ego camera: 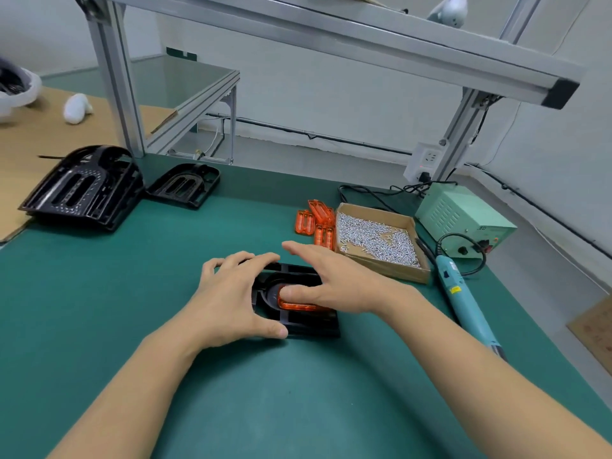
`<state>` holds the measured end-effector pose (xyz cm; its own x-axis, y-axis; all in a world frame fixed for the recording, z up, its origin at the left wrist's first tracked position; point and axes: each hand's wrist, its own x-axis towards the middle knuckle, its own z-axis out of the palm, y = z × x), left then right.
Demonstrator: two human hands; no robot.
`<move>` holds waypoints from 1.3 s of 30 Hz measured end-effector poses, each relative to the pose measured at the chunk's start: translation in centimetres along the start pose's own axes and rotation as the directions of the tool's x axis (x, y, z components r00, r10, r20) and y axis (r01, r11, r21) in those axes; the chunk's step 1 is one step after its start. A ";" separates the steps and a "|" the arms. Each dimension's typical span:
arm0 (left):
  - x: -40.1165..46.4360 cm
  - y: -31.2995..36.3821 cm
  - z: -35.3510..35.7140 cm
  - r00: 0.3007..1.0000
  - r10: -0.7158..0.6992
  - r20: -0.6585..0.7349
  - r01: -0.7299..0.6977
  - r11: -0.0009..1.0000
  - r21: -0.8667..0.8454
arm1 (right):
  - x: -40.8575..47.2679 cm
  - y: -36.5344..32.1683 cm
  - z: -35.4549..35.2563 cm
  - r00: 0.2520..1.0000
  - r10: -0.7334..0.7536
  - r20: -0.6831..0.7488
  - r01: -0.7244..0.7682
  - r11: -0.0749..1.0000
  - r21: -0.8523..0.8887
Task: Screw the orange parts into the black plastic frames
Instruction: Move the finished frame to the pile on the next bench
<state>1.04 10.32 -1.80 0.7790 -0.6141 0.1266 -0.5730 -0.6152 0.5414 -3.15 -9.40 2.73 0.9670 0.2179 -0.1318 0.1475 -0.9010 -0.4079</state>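
Orange translucent oblong part (pixel 299 304) lies seated in the black plastic frame (pixel 298 321), long axis running left-right on the green bench mat (pixel 132 293). Left hand (pixel 231 293) grips the frame's edges with curled fingers; right hand (pixel 334 283) presses its thumb on the part, fingers extended. Aluminium-profile racking (pixel 331 38) spans overhead before a white wall.

A black frame (pixel 299 321) lies flat on the green mat, an orange part (pixel 298 305) seated in its recess. Spare orange parts (pixel 316 220) lie beyond; more frames (pixel 82 188) sit far left.
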 end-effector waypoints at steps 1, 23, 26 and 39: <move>0.0 -0.1 0.0 1.000 0.005 0.002 -0.005 1.000 0.003 | 0.2 0.1 0.0 0.998 0.017 0.053 -0.018 1.000 0.010; 0.5 0.2 -1.4 0.916 -0.378 -0.136 0.015 0.372 -0.928 | 1.3 -1.9 2.8 0.877 0.232 -0.421 -0.150 0.964 0.220; 0.5 0.6 -0.9 0.951 -0.288 -0.113 -0.023 0.299 -0.954 | 1.8 -3.1 3.4 0.846 0.248 -0.472 -0.154 0.961 0.229; 1.2 -1.1 -1.1 0.922 -0.350 -0.165 -0.078 0.250 -0.965 | 1.7 -4.0 3.0 0.872 0.245 -0.424 0.031 0.837 0.547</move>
<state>2.93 10.84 -1.34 0.9609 -0.2695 0.0643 0.0419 0.3708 0.9278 -2.76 -4.30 1.42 0.9672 -0.1898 0.1687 0.0401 -0.5420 -0.8394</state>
